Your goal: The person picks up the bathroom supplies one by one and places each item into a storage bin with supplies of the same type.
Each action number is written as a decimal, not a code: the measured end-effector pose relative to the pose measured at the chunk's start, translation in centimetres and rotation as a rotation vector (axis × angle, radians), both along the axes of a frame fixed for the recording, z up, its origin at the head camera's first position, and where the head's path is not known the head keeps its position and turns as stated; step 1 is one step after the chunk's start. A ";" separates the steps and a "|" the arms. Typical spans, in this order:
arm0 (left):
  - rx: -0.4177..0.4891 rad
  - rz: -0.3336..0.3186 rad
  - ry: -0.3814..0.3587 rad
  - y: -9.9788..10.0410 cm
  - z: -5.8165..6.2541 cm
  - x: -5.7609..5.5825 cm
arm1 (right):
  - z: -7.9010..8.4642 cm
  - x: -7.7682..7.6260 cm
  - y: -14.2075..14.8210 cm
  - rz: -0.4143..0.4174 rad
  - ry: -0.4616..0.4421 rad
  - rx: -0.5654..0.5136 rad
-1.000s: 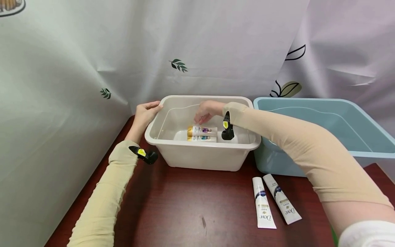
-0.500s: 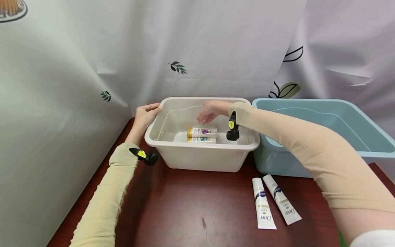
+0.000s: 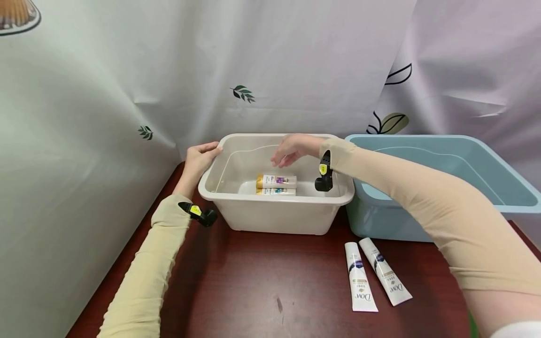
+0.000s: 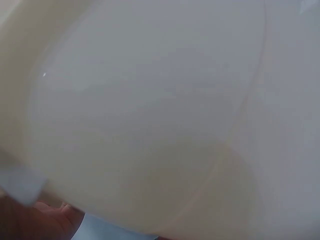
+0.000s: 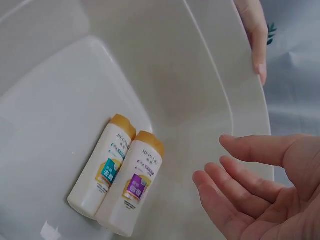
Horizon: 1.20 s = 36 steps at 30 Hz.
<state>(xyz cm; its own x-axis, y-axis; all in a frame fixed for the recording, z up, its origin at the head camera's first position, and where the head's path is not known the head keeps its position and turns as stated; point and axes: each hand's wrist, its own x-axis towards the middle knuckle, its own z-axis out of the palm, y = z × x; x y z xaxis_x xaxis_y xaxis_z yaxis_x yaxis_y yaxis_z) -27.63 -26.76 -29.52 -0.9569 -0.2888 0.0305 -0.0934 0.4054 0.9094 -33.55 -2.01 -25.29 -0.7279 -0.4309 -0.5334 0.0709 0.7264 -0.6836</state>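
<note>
Loosely spread, the right hand [image 5: 265,192] hovers near two bottles [image 5: 131,187].

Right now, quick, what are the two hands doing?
Left hand: holding the white tub at its edge.
Right hand: open, holding nothing.

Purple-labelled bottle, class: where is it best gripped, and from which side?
Probably mid-body, from above: the purple-labelled bottle lies flat inside the open-topped white bin. Its long side facing away from the teal-labelled bottle, close beside it, looks free.
</note>
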 end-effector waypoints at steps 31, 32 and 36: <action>0.023 0.006 -0.006 0.0 0.0 -0.2 | 1.6 2.1 2.6 -0.026 0.008 -0.132; 0.021 0.005 -0.008 0.0 -0.1 -0.2 | 1.6 2.2 2.7 -0.023 0.011 -0.133; 0.018 0.004 -0.012 -0.2 -0.1 -0.2 | 1.5 2.5 3.0 -0.016 0.025 -0.131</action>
